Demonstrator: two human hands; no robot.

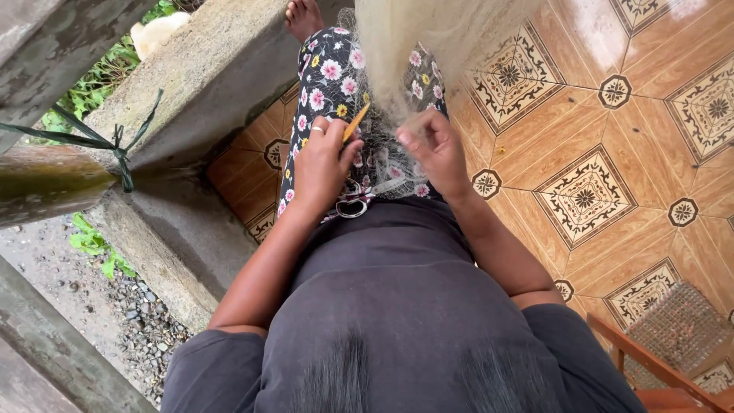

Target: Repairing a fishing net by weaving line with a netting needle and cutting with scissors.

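Observation:
My left hand (323, 160) grips a thin orange netting needle (355, 122) that points up and to the right. My right hand (436, 145) pinches the fine pale fishing net (397, 61), which hangs down from above and spreads over my lap. A pair of scissors (353, 200) with light handles lies on my floral trousers (329, 76), just below my left hand. Both hands are close together over my knees. My bare foot (303, 17) shows at the top.
A low concrete wall (206, 84) runs along my left, with a green strap (115, 145) tied around a post. Gravel and weeds lie beyond it. Patterned orange floor tiles (589, 191) spread to the right. A wooden chair with a woven seat (673, 336) stands at the lower right.

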